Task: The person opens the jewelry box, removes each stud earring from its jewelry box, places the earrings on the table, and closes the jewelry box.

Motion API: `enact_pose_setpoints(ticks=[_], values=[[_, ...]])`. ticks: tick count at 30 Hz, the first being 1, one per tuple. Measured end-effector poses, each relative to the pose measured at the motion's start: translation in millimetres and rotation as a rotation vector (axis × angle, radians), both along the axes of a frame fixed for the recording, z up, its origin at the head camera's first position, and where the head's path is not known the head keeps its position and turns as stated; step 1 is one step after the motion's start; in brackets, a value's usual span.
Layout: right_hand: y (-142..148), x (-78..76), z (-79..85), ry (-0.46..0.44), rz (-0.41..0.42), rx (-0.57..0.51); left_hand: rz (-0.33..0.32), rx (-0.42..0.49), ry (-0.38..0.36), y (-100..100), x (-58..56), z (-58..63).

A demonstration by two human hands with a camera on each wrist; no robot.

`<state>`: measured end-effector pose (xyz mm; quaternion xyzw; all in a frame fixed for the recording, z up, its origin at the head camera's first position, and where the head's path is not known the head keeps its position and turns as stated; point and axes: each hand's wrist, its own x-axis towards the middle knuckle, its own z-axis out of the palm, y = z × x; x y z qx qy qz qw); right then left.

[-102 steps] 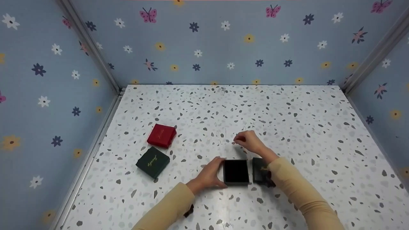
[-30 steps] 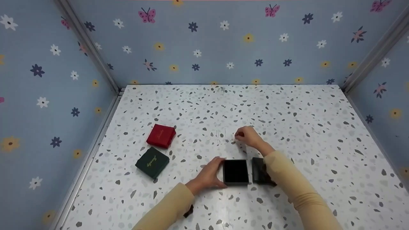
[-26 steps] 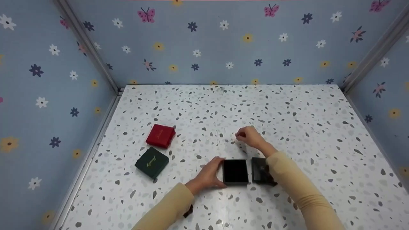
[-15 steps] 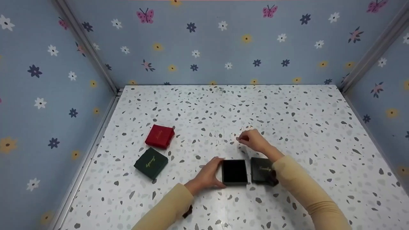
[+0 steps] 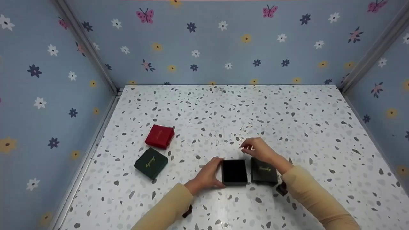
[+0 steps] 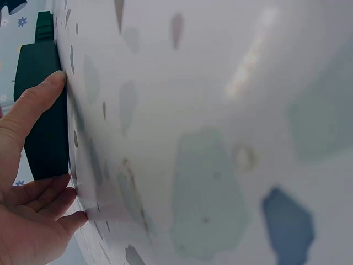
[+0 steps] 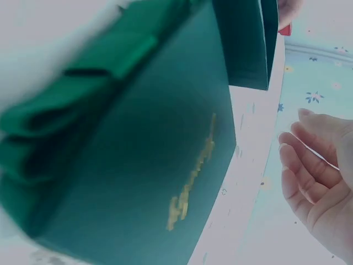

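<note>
My left hand grips the left side of a jewelry box base, lined in black and lying open side up. The left wrist view shows the thumb and fingers on opposite sides of the green base. Close on its right lies the dark green lid with gold lettering; a green bow on it shows in the right wrist view. Over the lid's far edge hovers my right hand, fingers loosely bent, thumb apart from them and nothing visible between.
Left of the hands, a red box and a green box with gold lettering lie on the speckled table. Several faint, thin outlines mark the tabletop beyond the base. Flower-patterned panels enclose the back and sides.
My right hand has drawn back toward me and to the right, and its bunched fingers have spread a little. The lid's lettering shows more fully. My left hand stays at the base.
</note>
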<state>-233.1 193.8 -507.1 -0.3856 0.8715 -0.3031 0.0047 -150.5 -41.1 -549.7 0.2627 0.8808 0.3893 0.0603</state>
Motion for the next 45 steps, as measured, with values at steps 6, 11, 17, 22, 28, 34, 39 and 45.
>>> enact_pose_setpoints(ticks=[6, 11, 17, 22, 28, 34, 39, 45], values=[[8.8, 13.8, -4.1, 0.0, -0.004, 0.005, 0.004, 0.002, -0.014, 0.3, -0.1, 0.0], [18.4, 25.3, -8.9, 0.016, 0.008, 0.017, 0.012, -0.001, -0.028, 0.2, 0.4, 0.5], [28.1, 38.2, -13.4, 0.025, -0.038, 0.054, 0.012, -0.002, -0.034, -0.2, 0.4, 0.4], [33.9, 46.6, -15.2, 0.009, -0.059, 0.086, 0.014, -0.005, -0.034, -0.2, -0.2, 1.0], [41.7, 56.5, -18.3, 0.017, -0.042, 0.109, 0.002, -0.013, -0.016, -0.4, 0.2, 0.9], [50.9, 65.3, -21.2, 0.004, -0.037, 0.161, 0.004, -0.008, -0.025, 0.1, 0.4, 0.6], [57.2, 70.2, -22.4, -0.035, -0.045, 0.174, 0.008, -0.001, -0.034, 0.4, 0.9, 0.0], [60.9, 71.4, -24.1, -0.051, -0.045, 0.178, 0.007, 0.011, -0.017, 0.3, 0.9, -0.5]])
